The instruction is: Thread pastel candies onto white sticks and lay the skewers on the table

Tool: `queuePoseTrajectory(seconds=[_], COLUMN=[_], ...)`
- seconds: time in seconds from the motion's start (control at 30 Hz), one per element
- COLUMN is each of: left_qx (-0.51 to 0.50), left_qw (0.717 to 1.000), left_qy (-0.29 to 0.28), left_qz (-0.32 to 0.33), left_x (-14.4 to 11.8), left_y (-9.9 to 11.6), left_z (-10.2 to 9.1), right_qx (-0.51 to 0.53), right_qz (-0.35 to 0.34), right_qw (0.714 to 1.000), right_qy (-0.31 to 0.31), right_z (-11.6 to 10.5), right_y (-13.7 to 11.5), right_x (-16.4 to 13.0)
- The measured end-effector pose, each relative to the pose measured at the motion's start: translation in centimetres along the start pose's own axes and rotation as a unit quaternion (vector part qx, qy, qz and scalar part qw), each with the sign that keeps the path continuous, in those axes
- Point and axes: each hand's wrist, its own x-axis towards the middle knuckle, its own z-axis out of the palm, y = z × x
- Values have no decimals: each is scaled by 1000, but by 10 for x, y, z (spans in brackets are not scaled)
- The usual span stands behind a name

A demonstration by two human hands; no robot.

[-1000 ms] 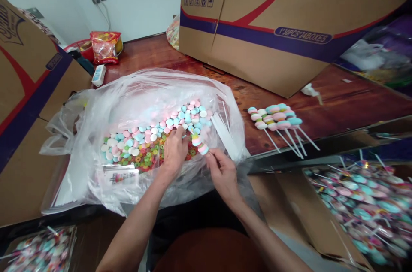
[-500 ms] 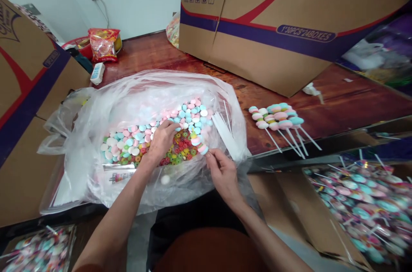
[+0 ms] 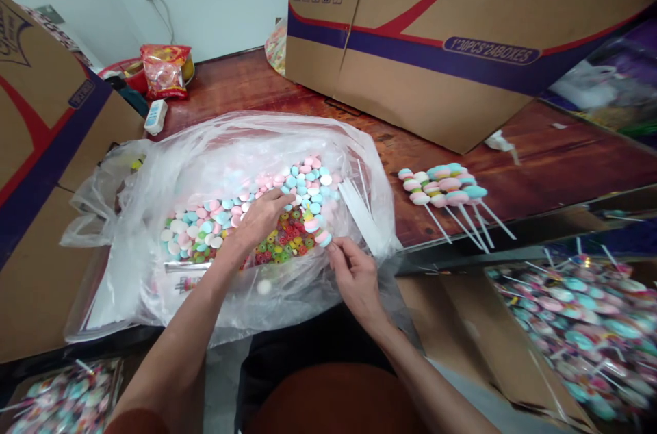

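Inside the clear plastic bag (image 3: 169, 174) on the desk (image 3: 538, 167), the left hand (image 3: 261, 215) is resting loosely curled on the loose candies (image 3: 215, 228), while the right hand (image 3: 354, 276) is pinching a half-filled candy stick (image 3: 317, 228) at the bag's near edge (finished candy sticks (image 3: 446, 191) are lying just right of the bag).

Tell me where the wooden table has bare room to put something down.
Bare brown wooden table lies between the finished pastel candy sticks and the big cardboard box, and behind the clear plastic bag of candy discs towards the white wall. It is crowded at the bag, where the left hand and right hand work.
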Motion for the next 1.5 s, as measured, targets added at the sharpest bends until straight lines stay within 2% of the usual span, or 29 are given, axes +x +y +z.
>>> queuePoseTrajectory(seconds=[0.1, 0.2, 0.33, 0.4, 0.53, 0.6, 0.7, 0.87, 0.97, 1.17, 1.27, 1.5], left_qx=[3, -18, -138, -250, -478, -547, -594, -595, -602, -636, -642, -637], left_qw=[1000, 997, 978, 945, 824, 773, 729, 711, 689, 660, 658, 673], left_qy=[5, 47, 111, 140, 180, 184, 207, 259, 285, 265, 257, 249], left_qz=[-22, -61, -107, -159, -244, -262, -272, -273, -288, -301, -298, -281], left_x=[1, -3, -17, -26, -43, -50, -58, -61, -61, -66, -69, -72], left_y=[6, 14, 24, 29, 39, 44, 46, 47, 49, 50, 49, 46], left_z=[2, 5, 5, 4, 2, 1, -1, 1, 4, 6, 6, 9], right_qx=[0, 1, -9, -22, -43, -46, -46, -51, -57, -56, -54, -51], right_qz=[2, 2, -4, -15, -52, -62, -69, -73, -78, -78, -80, -82], right_qw=[1000, 1000, 1000, 1000, 997, 995, 994, 992, 991, 991, 991, 991], right_qy=[-1, -5, -8, -11, -40, -56, -70, -85, -91, -90, -90, -97], right_z=[1, 0, -1, -2, 0, 2, 4, 6, 8, 10, 10, 10], right_y=[0, 0, -3, -5, -12, -14, -16, -18, -18, -16, -16, -16], right_x=[0, 0, 1, 2, 1, 0, -2, -4, -4, -4, -4, -3])
